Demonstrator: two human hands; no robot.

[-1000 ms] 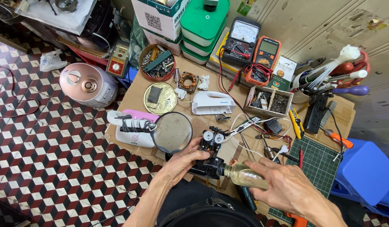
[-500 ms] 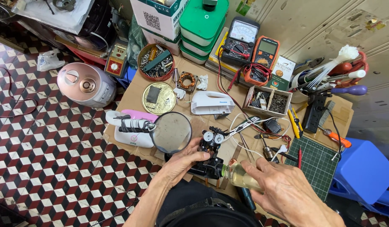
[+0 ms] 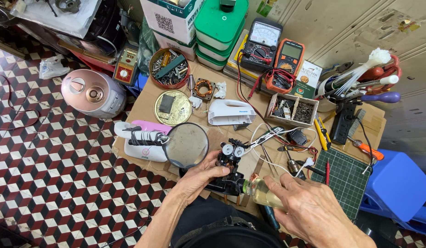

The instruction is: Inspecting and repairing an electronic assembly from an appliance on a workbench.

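Bottle tip meets the black motor part, just left of the right hand.
Left hand (image 3: 201, 177) clasps the black motor assembly (image 3: 229, 172); right hand (image 3: 314, 209) grips the small clear bottle (image 3: 261, 193), lying crosswise, nozzle toward the left hand.

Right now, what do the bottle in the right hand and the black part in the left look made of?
Bottle: clear, glossy, pale liquid showing through; glass or plastic, cannot tell. Black mechanism: matte black, likely moulded plastic, with two white gears on top. Right hand holds the bottle; left hand grips the mechanism.

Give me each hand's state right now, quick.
Left hand: closed on the black motor assembly.
Right hand: holding a small clear bottle, tip at the assembly.
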